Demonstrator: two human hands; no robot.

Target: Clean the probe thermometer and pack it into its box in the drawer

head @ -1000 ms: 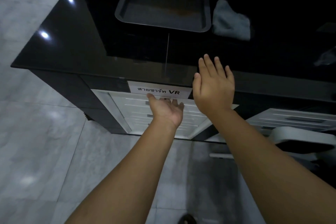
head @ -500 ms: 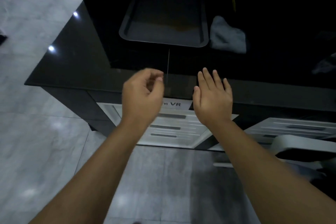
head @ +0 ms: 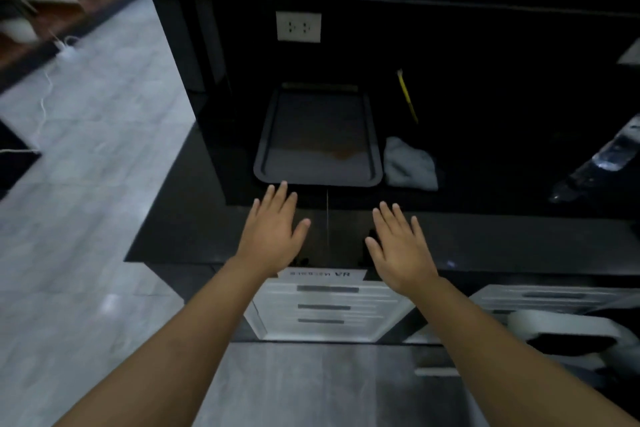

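Thermometer not in sight; drawers (head: 329, 305) shut. Left hand (head: 273, 236) and right hand (head: 401, 250) flat, empty above counter (head: 194, 218). Task looks finished or unstarted.

Dark tray (head: 266, 149) on black counter (head: 194, 218), grey cloth (head: 408, 166) just beside, wall socket (head: 298, 26) above

Both hands are spread flat, palms down and empty, over the front of the glossy black countertop (head: 194, 218). The left hand (head: 273, 236) has its fingertips just short of the dark rectangular metal tray (head: 265, 149) lying on that countertop; the right hand (head: 401, 250) is level with it, apart. Beside the tray's right edge sits a crumpled pale grey cloth (head: 410, 166), with a thin yellow stick (head: 408, 97) behind it. A white wall socket (head: 298, 26) is behind the tray. Below the countertop's edge stands a white plastic drawer unit (head: 329, 308), shut, carrying a paper label (head: 322, 274).
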